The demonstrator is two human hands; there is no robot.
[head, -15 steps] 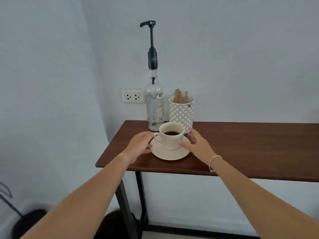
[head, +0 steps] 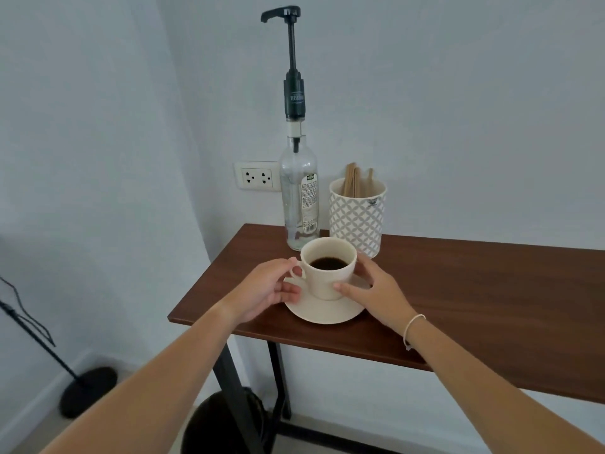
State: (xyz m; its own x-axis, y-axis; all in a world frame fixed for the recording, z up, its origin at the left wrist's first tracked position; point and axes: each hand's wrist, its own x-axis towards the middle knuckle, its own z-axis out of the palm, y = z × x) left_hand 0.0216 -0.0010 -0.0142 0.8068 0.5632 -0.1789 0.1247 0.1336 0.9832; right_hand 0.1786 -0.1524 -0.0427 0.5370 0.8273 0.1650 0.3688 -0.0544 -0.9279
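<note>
A cream cup of dark coffee stands on a cream saucer near the left end of a dark wooden table. My left hand pinches the cup's handle with thumb and forefinger, and its lower fingers lie on the saucer's left rim. On the other side, my right hand wraps the cup's wall, thumb on the front and fingers behind it. The cup sits upright on the saucer.
A clear glass bottle with a tall black pump stands just behind the cup, beside a patterned holder of wooden sticks. A wall socket is behind. A black stand base and a dark round object are on the floor.
Both hands have closed in on the cup: the left moved from the saucer's edge to the handle, and the right went from beside the cup to around it. The view has moved closer.
</note>
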